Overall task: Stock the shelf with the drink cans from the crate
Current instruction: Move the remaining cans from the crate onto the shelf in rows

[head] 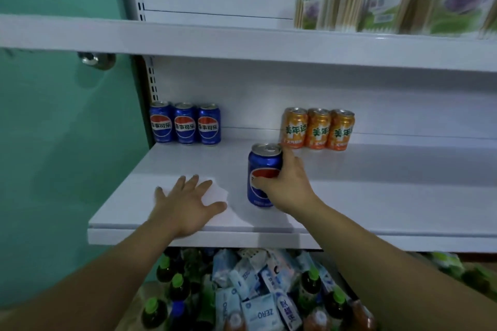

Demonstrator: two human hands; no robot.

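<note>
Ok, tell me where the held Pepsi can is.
Head view: the Pepsi can stands on the middle shelf, gripped by the right hand, right of the left hand and in front of the orange cans.

Right hand (pixel 289 183) gripping blue can (pixel 263 169), left hand (pixel 185 204) flat on shelf (pixel 376 196)

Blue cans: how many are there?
4. Three cans stand at the back left of the shelf; the fourth can is further forward, gripped by the right hand. More may hide below.
</note>
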